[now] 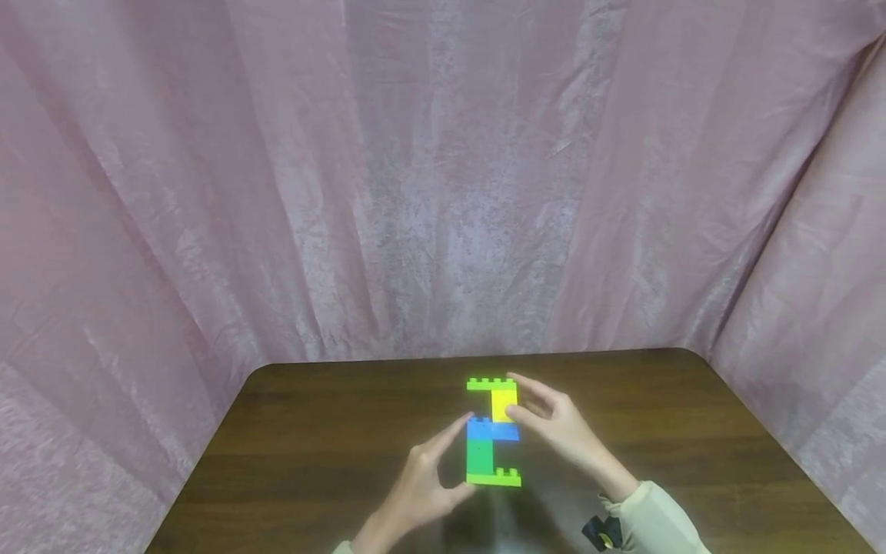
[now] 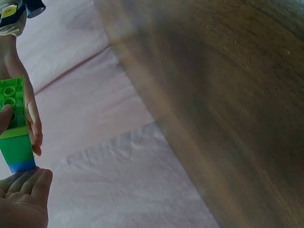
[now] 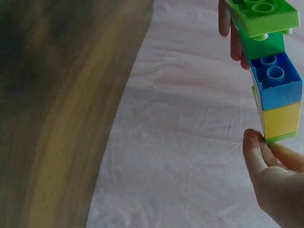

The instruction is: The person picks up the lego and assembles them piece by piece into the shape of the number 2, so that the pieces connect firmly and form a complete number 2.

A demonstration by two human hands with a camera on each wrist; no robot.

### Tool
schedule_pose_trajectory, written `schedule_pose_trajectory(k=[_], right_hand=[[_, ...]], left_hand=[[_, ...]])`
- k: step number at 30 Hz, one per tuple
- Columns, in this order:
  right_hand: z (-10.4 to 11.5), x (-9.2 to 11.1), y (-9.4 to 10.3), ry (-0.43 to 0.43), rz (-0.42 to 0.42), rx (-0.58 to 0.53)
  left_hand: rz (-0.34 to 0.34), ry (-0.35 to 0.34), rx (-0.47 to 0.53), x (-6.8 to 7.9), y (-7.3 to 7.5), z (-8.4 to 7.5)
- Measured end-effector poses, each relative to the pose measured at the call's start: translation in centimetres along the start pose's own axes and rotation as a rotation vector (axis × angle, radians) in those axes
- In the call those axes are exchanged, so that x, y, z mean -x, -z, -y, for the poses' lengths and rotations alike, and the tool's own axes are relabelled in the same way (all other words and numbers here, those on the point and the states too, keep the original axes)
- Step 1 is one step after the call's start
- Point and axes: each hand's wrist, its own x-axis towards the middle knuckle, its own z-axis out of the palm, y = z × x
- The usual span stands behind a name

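Both hands hold up a structure of toy building bricks over the table. From top to bottom it has a lime plate point(image 1: 477, 386), a yellow brick point(image 1: 498, 400), a blue brick point(image 1: 479, 429), a green brick point(image 1: 479, 459) and another lime plate point(image 1: 487, 481). My left hand point(image 1: 425, 481) pinches it from the left, thumb under the bottom plate and fingertips at the top of the blue brick. On the other side, my right hand point(image 1: 567, 431) has its thumb at the yellow brick and fingers at the top plate. Hollow undersides show in the right wrist view.
A dark brown wooden table point(image 1: 311, 438) lies below, with the shadow of the hands and bricks on it. Pink velvet curtains point(image 1: 450, 192) hang behind and at both sides. A small black device point(image 1: 601, 531) sits at the right wrist, beside the pale sleeve point(image 1: 657, 519).
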Motion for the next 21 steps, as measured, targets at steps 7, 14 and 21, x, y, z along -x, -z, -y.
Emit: schedule_pose_trajectory(k=[7,14,21], right_hand=[[-0.59,0.27,-0.09,0.136,0.040,0.083],[-0.63,0.44,-0.20,0.221,0.030,0.191],[-0.37,0.55,-0.14,0.236,-0.012,0.277]], left_hand=[[-0.017,0.021,0.012,-0.13,0.17,0.16],[-0.041,0.018,0.038,-0.40,0.60,-0.18],[-0.041,0.036,0.053,-0.52,0.88,-0.45]])
